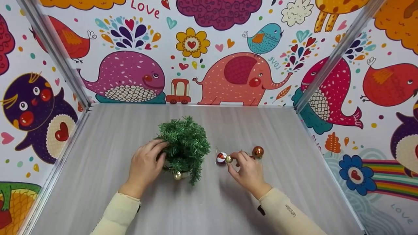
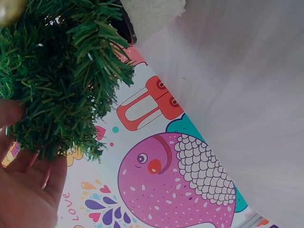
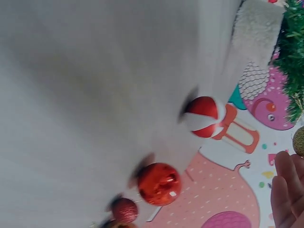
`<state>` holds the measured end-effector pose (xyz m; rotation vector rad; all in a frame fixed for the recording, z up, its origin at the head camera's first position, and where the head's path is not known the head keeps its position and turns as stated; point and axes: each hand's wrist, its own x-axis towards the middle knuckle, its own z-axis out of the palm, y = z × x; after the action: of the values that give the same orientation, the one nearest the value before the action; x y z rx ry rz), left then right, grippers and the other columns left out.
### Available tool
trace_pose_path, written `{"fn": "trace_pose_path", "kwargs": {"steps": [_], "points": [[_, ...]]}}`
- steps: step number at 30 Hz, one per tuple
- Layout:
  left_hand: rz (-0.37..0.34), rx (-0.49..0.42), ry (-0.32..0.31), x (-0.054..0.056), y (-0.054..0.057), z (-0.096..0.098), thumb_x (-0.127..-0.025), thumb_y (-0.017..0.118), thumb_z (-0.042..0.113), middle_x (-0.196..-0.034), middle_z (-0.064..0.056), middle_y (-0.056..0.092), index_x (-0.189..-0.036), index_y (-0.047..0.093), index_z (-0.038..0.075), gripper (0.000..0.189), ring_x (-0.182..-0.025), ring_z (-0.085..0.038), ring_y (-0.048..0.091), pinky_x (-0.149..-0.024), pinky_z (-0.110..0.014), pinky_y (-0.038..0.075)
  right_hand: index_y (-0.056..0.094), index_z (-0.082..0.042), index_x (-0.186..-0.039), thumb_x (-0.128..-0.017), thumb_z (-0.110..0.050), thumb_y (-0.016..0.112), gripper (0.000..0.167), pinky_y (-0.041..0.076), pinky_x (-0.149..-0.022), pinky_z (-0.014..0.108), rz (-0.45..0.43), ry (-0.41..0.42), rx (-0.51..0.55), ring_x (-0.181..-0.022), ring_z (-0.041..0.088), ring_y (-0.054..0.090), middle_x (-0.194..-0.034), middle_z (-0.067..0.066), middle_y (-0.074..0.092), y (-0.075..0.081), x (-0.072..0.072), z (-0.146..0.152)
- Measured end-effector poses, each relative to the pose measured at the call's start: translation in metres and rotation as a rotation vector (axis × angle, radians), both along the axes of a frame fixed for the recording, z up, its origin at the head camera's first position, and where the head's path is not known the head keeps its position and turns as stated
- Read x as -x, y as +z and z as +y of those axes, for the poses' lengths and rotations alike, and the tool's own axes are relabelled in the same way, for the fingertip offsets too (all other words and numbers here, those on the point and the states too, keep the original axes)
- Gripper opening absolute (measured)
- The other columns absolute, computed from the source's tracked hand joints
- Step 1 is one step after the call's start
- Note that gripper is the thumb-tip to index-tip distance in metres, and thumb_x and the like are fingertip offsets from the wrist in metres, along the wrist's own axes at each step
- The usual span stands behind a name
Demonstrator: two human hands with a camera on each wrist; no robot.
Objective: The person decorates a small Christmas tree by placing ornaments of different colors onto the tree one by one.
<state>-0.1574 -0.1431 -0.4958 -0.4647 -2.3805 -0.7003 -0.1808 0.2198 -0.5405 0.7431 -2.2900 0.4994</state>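
A small artificial Christmas tree (image 1: 184, 137) stands left of the table's middle, its pot (image 3: 256, 33) wrapped in white fluffy material. My left hand (image 1: 147, 163) holds green branches on the tree's left side, thumb and fingers around their tips in the left wrist view. One gold bauble (image 1: 177, 175) hangs low at the tree's near side. To the right of the tree, my right hand (image 1: 246, 171) pinches a glittery gold bauble (image 1: 228, 159) between thumb and index finger, above the table. Just past it lies a red-and-white bauble (image 3: 205, 116).
A shiny red bauble (image 3: 159, 184) and a smaller glittery red one (image 3: 124, 210) lie on the table, largely covered by the right hand in the head view. A shiny copper-coloured bauble (image 1: 258, 151) lies beyond that hand. Cartoon-printed walls (image 1: 183, 19) enclose the grey table (image 1: 209, 209).
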Motion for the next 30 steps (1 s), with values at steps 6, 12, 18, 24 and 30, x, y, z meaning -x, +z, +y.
{"fn": "trace_pose_path", "kwargs": {"steps": [6, 12, 18, 24, 30], "points": [[0.01, 0.008, -0.001, 0.0, -0.001, 0.0, -0.084, 0.074, 0.006, -0.121, -0.01, 0.067, -0.116, 0.072, 0.008, 0.032, -0.105, -0.034, 0.065, -0.091, -0.05, 0.05, 0.068, -0.015, -0.102, -0.08, -0.023, 0.075, 0.024, 0.049, -0.05, 0.024, 0.043, 0.056, 0.038, -0.063, 0.004, 0.06, -0.091, -0.007, 0.065, 0.008, -0.003, -0.007], [0.035, 0.005, -0.005, 0.0, -0.001, 0.0, -0.084, 0.074, 0.006, -0.121, -0.01, 0.067, -0.116, 0.072, 0.008, 0.032, -0.104, -0.034, 0.065, -0.089, -0.05, 0.05, 0.068, -0.014, -0.105, -0.081, -0.021, 0.076, 0.026, 0.05, -0.052, 0.024, 0.07, 0.099, 0.07, -0.065, 0.004, 0.061, -0.095, -0.007, 0.066, 0.016, -0.008, -0.014], [0.038, 0.005, -0.007, 0.0, 0.0, 0.0, -0.084, 0.074, 0.005, -0.121, -0.01, 0.067, -0.117, 0.072, 0.008, 0.033, -0.104, -0.034, 0.065, -0.089, -0.05, 0.05, 0.068, -0.012, -0.106, -0.082, -0.022, 0.076, 0.028, 0.051, -0.053, 0.022, 0.09, 0.132, 0.081, -0.065, 0.003, 0.062, -0.096, -0.006, 0.066, 0.02, -0.009, -0.021], [0.065, 0.008, -0.01, 0.001, 0.0, -0.001, -0.082, 0.076, 0.005, -0.121, -0.01, 0.068, -0.115, 0.073, 0.008, 0.033, -0.102, -0.032, 0.066, -0.086, -0.048, 0.051, 0.068, -0.012, -0.107, -0.083, -0.023, 0.074, 0.027, 0.05, -0.052, 0.022, 0.112, 0.152, 0.096, -0.066, 0.002, 0.06, -0.095, -0.007, 0.066, 0.023, -0.009, -0.027], [0.103, -0.002, -0.021, 0.002, 0.001, 0.0, -0.08, 0.077, 0.005, -0.119, -0.012, 0.068, -0.111, 0.074, 0.006, 0.032, -0.099, -0.033, 0.066, -0.086, -0.048, 0.05, 0.068, -0.011, -0.108, -0.082, -0.019, 0.074, 0.028, 0.051, -0.053, 0.021, 0.117, 0.191, 0.126, -0.065, 0.003, 0.061, -0.094, -0.008, 0.066, 0.025, -0.01, -0.033]]}}
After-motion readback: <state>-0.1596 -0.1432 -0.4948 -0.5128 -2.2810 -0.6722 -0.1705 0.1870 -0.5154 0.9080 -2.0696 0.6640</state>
